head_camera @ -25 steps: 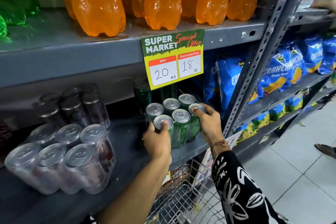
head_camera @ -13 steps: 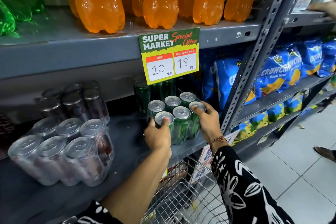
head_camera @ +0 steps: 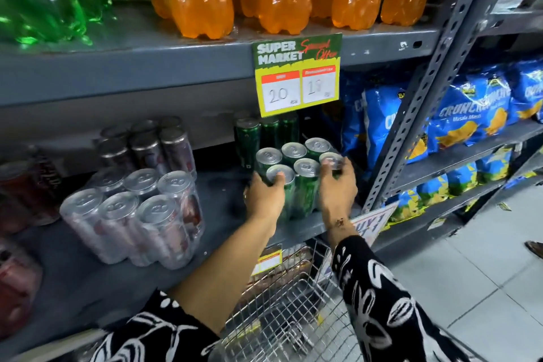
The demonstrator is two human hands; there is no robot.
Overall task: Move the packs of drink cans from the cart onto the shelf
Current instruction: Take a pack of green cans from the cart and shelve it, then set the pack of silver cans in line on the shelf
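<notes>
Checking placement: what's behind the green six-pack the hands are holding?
Behind the green six-pack, more dark green cans stand upright. A hanging price sign covers their tops, so their count is unclear.

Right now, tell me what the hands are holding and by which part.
Both hold the green can pack on the shelf: left hand on its left front corner, right hand on its right side.

A shrink-wrapped six-pack of green cans (head_camera: 296, 176) stands upright on the grey shelf (head_camera: 223, 194); the wire cart (head_camera: 293, 311) sits at its 6 o'clock.
</notes>
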